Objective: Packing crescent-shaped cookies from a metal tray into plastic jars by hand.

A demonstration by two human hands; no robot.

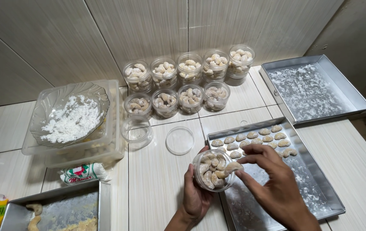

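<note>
My left hand (195, 194) holds a small clear round jar (213, 170) tilted toward me, nearly full of pale crescent cookies. My right hand (272, 182) pinches one crescent cookie (233, 167) at the jar's rim. Both hands hover over the near-left corner of a metal baking tray (320, 188) dusted with white powder, with several more crescent cookies (255, 137) lying along its far end.
Several filled jars (189, 81) stand in two rows by the tiled wall. An empty jar (136, 131) and a clear lid (179, 140) lie before them. A bowl of white powder (69, 115) rests on a plastic box at left. An empty powdered tray (313, 87) sits at right, another tray (59, 211) at bottom left.
</note>
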